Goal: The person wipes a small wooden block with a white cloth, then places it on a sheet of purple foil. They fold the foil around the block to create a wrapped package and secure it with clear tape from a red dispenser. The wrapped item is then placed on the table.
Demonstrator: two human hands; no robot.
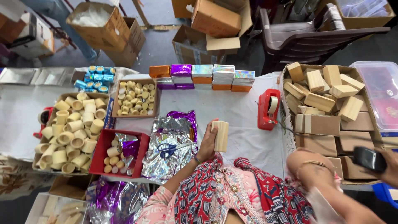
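Observation:
My left hand [207, 144] is shut on a pale wooden block [220, 136], held upright over the white table cloth [238, 137]. Just left of it lie crumpled silver and purple foil sheets [174, 143] with blue-handled scissors [168, 150] on top. My right hand [390, 166] is at the right edge, gripping a black handheld device [369, 159] above a cardboard box of wooden blocks [327, 99]. A red tape dispenser [268, 108] stands between the two hands.
A box of wooden cylinders [72, 132], a red box of small wooden discs [118, 154] and a tray of round lids [134, 97] sit at left. Foil-wrapped boxes [203, 76] line the far edge. A clear plastic tub [379, 93], a dark chair [315, 35] and floor cartons [105, 25] surround the table.

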